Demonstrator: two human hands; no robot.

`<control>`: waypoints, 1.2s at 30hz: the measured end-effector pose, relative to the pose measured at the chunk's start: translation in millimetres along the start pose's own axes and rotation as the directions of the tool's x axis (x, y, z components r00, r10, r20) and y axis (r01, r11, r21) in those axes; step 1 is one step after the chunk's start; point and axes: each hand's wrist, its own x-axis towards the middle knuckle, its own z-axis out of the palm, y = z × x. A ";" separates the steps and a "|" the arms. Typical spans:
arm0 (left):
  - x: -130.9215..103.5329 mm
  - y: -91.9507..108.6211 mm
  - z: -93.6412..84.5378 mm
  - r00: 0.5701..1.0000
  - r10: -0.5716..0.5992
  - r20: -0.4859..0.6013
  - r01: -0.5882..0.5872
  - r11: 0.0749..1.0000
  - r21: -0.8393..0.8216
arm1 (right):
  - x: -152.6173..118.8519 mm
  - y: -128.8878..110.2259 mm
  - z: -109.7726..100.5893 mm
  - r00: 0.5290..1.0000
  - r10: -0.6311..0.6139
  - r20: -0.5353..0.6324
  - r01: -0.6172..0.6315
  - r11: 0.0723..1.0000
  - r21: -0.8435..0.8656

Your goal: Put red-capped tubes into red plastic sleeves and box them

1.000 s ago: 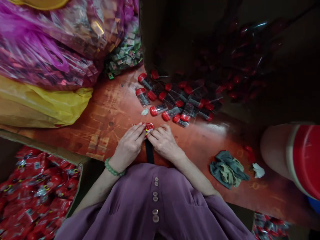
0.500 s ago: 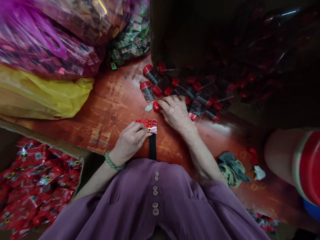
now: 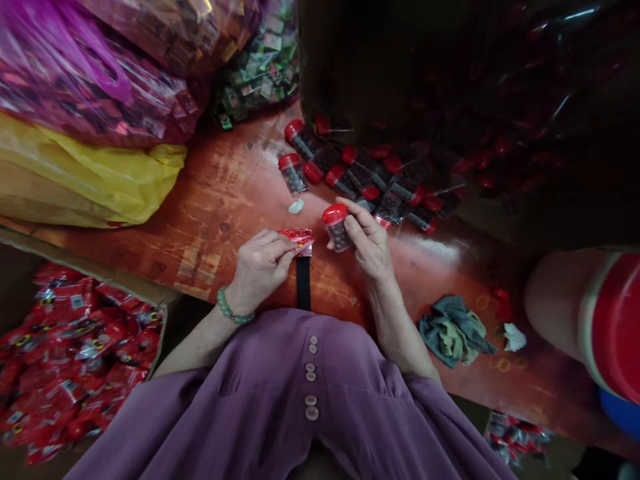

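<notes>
Head view, and from where I stand the small clear plastic jar with a domed red cap (image 3: 339, 231) looks upright but slightly tilted, dark round pieces showing through its wall. It sits in the right hand (image 3: 367, 243), thumb and fingers closed around it, above the orange-brown wooden table (image 3: 240, 200), near a heap of similar red-capped jars (image 3: 345, 181). The left hand (image 3: 263, 263) pinches a flat, shiny red printed packet (image 3: 296, 234) beside it, at the top end of a black strap (image 3: 303, 283). Left fingers cover much of that packet, and its print is too small to read. Most of the right fingertips are hidden behind the jar. Inside the big shadowed box (image 3: 330, 60), I can barely make out more red caps; a pale tub with a red lid (image 3: 555, 303) is cut off at the right edge.
</notes>
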 end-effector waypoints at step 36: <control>3.8 9.1 -9.5 0.945 -0.200 0.260 0.298 0.854 -0.427 | -56.5 -15.2 -7.0 0.907 -0.332 0.261 0.422 0.700 -0.576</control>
